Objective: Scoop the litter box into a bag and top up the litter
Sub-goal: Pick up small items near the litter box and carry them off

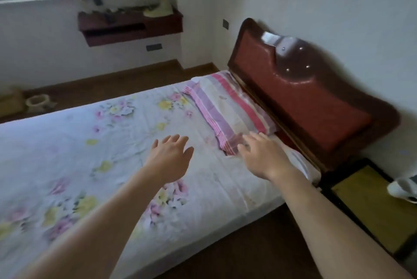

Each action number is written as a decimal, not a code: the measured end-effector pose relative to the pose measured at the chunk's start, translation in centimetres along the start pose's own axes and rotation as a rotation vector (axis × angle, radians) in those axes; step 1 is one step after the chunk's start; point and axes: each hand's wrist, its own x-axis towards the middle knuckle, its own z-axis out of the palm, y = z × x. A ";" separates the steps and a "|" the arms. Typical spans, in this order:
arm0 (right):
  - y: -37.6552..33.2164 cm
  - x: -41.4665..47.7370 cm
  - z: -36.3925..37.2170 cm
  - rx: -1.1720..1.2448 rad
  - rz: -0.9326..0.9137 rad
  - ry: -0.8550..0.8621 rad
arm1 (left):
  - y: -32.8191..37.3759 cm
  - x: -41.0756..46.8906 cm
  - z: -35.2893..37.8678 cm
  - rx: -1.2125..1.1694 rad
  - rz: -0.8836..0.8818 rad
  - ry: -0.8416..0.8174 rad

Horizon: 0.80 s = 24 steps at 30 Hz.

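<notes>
Evidently: left hand [170, 158], right hand [262, 156], both splayed and empty over the bed [67, 143], head edge, by the pillow [228, 107]; no litter box showed, so scooping risked stalling.

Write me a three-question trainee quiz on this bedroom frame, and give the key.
1. True or false: the left hand holds a scoop.
2. What lies nearest the fingertips of the right hand? A) the striped pillow B) a litter box C) a bag
3. Fill in: the sheet on the bed bears a ___ print.

Key: 1 false, since its fingers are spread and hold nothing; 2 A; 3 floral.
</notes>
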 end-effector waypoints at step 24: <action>-59.6 -7.5 17.3 -0.244 -1.339 -0.264 | -36.7 -43.2 -4.7 -0.194 -1.344 0.313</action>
